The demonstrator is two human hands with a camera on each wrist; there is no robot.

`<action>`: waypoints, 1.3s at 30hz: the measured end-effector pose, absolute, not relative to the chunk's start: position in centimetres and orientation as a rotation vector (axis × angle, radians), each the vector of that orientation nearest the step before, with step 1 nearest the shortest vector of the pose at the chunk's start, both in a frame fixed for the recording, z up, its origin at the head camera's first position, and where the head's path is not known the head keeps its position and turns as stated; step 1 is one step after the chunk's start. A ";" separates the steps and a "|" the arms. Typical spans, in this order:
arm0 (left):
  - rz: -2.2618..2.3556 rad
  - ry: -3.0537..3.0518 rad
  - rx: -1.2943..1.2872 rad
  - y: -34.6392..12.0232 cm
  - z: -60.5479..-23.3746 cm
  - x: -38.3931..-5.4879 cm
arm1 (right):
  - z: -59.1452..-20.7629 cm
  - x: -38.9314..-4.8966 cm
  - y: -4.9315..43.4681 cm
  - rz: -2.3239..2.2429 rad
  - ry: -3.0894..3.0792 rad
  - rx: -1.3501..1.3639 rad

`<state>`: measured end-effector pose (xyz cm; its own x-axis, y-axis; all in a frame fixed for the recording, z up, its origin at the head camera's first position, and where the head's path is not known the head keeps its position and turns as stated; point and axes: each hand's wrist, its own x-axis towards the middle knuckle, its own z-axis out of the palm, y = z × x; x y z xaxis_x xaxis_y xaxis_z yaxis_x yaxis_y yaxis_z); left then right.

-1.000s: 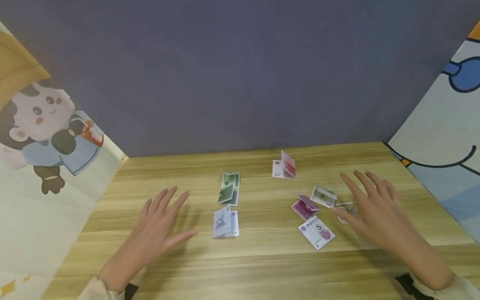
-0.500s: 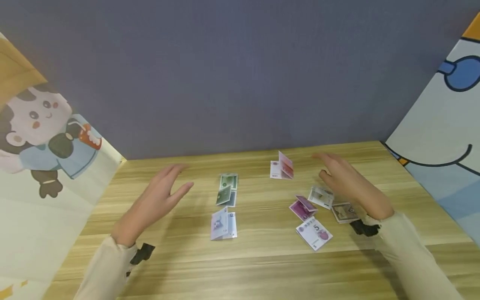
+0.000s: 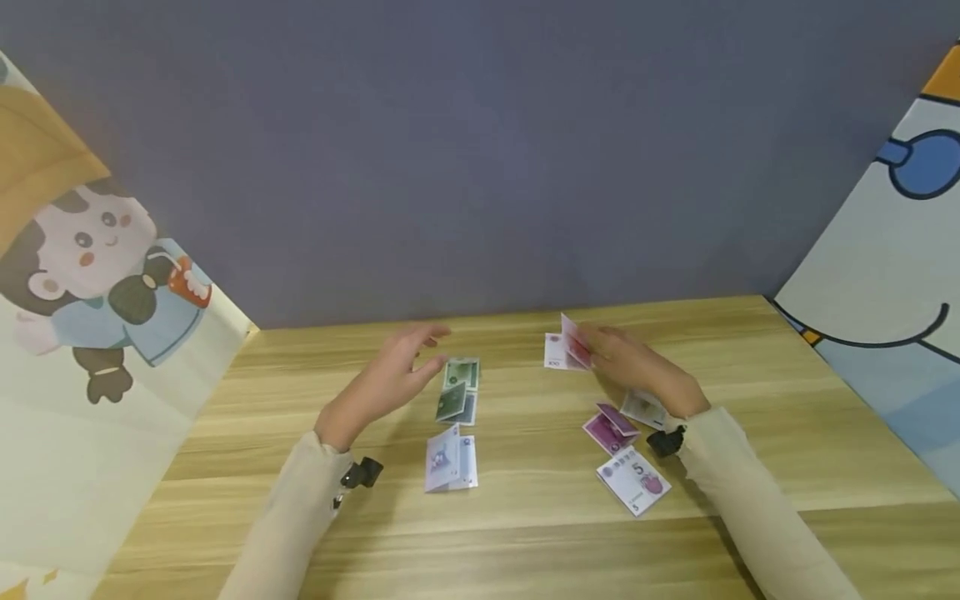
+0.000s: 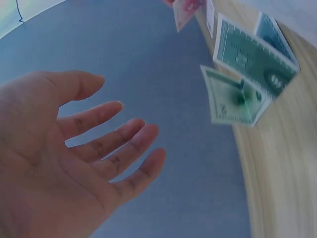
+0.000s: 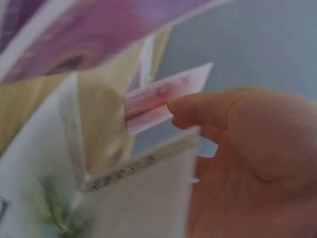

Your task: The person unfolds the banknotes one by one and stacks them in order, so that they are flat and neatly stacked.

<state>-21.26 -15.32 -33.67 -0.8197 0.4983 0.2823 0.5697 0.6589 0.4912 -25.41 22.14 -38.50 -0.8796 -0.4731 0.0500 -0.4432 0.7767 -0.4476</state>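
My right hand [image 3: 637, 362] reaches over the table to a folded red-and-white play banknote [image 3: 557, 352] near the back edge. Thumb and forefinger pinch the raised red flap, as the right wrist view shows on the red banknote [image 5: 163, 96]. My left hand [image 3: 384, 385] hovers just left of the folded green banknote [image 3: 461, 372], its fingers relaxed and holding nothing. In the left wrist view the palm [image 4: 44, 158] faces the camera, with green banknotes [image 4: 255, 57] standing apart from the fingertips.
A folded lavender banknote [image 3: 442, 461] lies in front of the green ones. Near the right forearm are a folded purple note [image 3: 609, 433], a white 5 note [image 3: 633, 483] and a partly covered greyish note [image 3: 642, 407]. A dark panel [image 3: 480, 167] rises behind the wooden table [image 3: 525, 542].
My right hand has moved left and back from beside the right-hand notes to the red banknote, which it now pinches. My left hand has moved right and forward toward the green notes.
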 end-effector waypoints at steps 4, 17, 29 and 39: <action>-0.903 -2.777 -0.903 -14.2 -34.6 -21.8 | -39.3 -25.1 22.1 -0.636 2.901 -0.725; -0.877 -2.854 -1.065 -9.9 -36.7 -23.0 | -40.9 -24.9 20.2 -0.602 2.904 -0.838; -0.841 -2.912 -1.140 -7.2 -37.1 -23.0 | -40.9 -25.3 20.3 -0.774 2.954 -0.870; -0.798 -2.928 -1.095 -7.1 -37.8 -22.7 | -40.5 -25.0 19.6 -0.789 2.826 -0.678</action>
